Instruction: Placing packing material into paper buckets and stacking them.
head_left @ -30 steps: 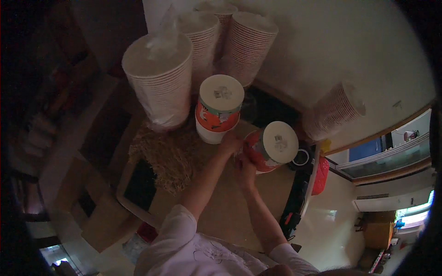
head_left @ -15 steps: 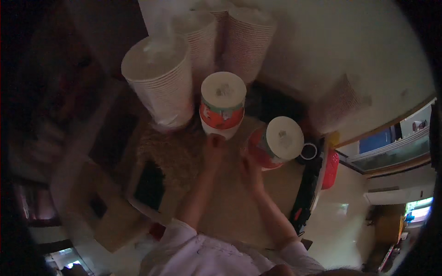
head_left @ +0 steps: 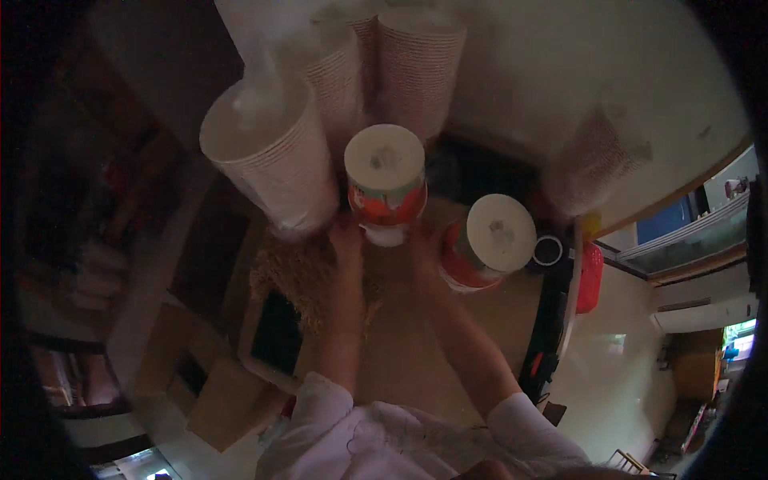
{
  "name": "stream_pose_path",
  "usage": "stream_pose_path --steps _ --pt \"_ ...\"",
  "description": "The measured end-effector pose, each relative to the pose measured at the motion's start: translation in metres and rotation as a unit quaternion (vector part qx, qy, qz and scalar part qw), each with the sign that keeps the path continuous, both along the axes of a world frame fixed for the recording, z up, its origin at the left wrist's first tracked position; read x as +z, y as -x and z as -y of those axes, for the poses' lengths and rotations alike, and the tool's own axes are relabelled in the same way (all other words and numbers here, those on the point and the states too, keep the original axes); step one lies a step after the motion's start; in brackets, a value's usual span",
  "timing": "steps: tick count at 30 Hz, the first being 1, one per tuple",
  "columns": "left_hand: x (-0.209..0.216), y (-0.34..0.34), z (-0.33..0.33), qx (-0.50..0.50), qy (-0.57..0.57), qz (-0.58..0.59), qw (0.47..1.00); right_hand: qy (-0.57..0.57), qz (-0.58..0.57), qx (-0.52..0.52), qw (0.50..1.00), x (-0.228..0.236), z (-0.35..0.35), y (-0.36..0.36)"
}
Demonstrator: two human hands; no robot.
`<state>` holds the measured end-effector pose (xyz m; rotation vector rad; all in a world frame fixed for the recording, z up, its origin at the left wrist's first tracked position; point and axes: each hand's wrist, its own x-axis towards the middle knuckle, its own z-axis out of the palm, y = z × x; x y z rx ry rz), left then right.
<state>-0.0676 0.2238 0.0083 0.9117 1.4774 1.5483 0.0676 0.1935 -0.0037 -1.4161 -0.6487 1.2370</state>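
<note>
Standing inverted, orange-green cup [head_left: 389,205], pale base [head_left: 385,157] up; both hands' fingers [head_left: 346,234] alongside, grip impossible to tell

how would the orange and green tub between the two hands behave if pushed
The tub would probably slide or tip rather than roll, since it stands on end. It seems fairly stiff, its top showing a neat round outline.

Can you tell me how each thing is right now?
Middle orange tub: standing, flat white end up.
Right orange tub: standing, flat white end up.
Left white stack: nested, in plastic.
Brown stringy bundle: loosely heaped.
Left hand: beside middle tub, grip unclear.
Right hand: between tubs, grip unclear.
</note>
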Motion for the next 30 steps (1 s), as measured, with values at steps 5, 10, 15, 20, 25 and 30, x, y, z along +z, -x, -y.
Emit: stream_pose_path --steps 5,10,15,20,25,30 --pt "-0.065 0.052 -0.034 0.023 -0.050 0.238 0.970 -0.025 -0.129 -0.010 0.991 0.016 -0.007 0.026" --pt "-0.054 0.045 -0.025 -0.098 0.002 -0.077 0.992 0.005 -0.127 -0.015 0.992 -0.005 -0.014 0.010" --pt "-0.016 0.038 -0.019 -0.045 0.143 0.245 0.958 -0.013 -0.161 -0.049 0.986 0.024 -0.007 0.023" --pt "-0.004 0.038 -0.006 -0.061 0.161 0.235 0.957 0.004 -0.133 -0.037 0.990 0.036 0.000 0.016" --pt "0.031 0.024 -0.007 -0.046 0.134 0.228 0.963 -0.055 0.022 -0.015 0.998 0.019 -0.022 0.009" --pt "0.060 0.022 0.010 -0.044 0.041 0.269 0.961 -0.183 -0.105 0.005 0.978 0.084 0.011 0.008"
